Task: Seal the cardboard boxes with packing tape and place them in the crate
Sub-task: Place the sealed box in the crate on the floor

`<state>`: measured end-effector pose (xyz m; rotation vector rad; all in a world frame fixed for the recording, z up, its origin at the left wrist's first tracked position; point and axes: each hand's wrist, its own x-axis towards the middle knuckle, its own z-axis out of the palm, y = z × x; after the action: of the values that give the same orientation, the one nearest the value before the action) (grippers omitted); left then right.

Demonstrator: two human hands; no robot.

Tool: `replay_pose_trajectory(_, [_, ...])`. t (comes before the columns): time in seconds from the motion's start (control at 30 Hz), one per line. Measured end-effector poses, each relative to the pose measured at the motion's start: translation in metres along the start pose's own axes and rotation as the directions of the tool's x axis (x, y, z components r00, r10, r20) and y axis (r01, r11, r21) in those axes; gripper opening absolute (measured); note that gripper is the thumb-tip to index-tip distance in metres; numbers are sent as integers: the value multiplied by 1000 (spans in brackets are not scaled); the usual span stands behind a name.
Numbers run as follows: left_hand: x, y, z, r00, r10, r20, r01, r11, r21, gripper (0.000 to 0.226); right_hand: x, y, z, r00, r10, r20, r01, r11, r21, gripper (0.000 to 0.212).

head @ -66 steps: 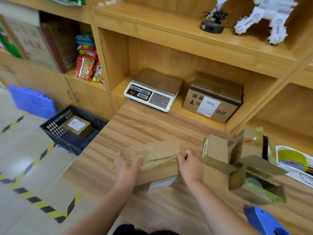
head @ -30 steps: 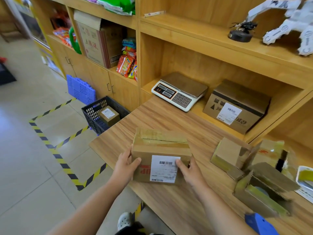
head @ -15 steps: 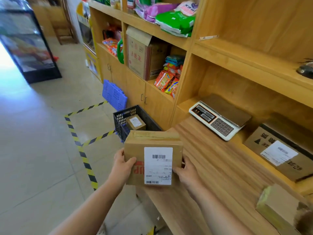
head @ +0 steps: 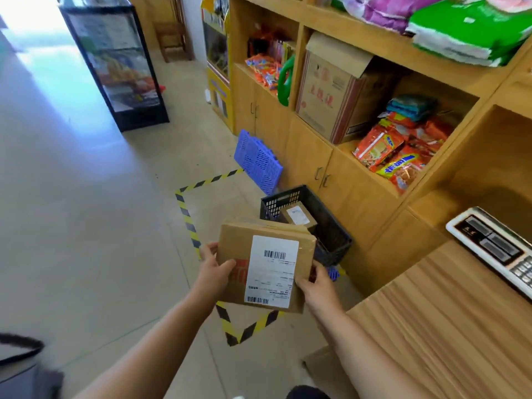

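Head view: a brown cardboard box (head: 230,254) is held in the air between both hands, above the tiled floor and just in front of the black plastic crate (head: 285,199). The side facing the camera carries a white shipping label (head: 272,272) with barcodes, and beside it a red print partly covered by a thumb. The top flaps lie closed; whether tape runs over them cannot be told.

The left hand (head: 214,273) grips the box's left side, thumb across the front. The right hand (head: 316,283) clasps the lower right corner, fingers curled round the edge.

The crate stands on the floor against the wooden cabinet doors (head: 305,156). A smaller labelled box (head: 298,216) sits in its far part, and the nearer part is open. A blue slatted panel (head: 257,161) leans on the cabinet beyond it. The wooden counter (head: 446,326) edge runs close beside the right forearm. Yellow-black hazard tape (head: 187,214) marks the floor below the box, with wide open tile to the left.
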<state>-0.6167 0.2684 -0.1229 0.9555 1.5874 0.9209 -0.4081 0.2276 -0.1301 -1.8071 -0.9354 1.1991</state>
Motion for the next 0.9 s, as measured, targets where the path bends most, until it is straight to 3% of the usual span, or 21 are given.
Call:
replay_pose_trajectory(0.17, [63,4,-9,994,-48,97,48,999,2,44,57,-8,26,998,64,-12,-64,998,9,39])
replay_pose_trajectory(0.37, [138,22,2,984,-84,155,82,996,19,47,139,-22,45,987,160,3,-160,987,30,36])
replay_pose_trajectory(0.5, [209,57,16,979,-102,177,89,993,78,48,206,-41,56,981,194,21,-195,976,97,19])
replay_pose_trajectory(0.67, [295,104,53,982,-102,157,59,965,257,63,281,-73,57,965,261,5,-259,952,161,21])
replay_pose_trajectory(0.9, [376,132,106,951,-145,272,72,963,261,64,355,-95,45,945,317,-79,-302,940,156,29])
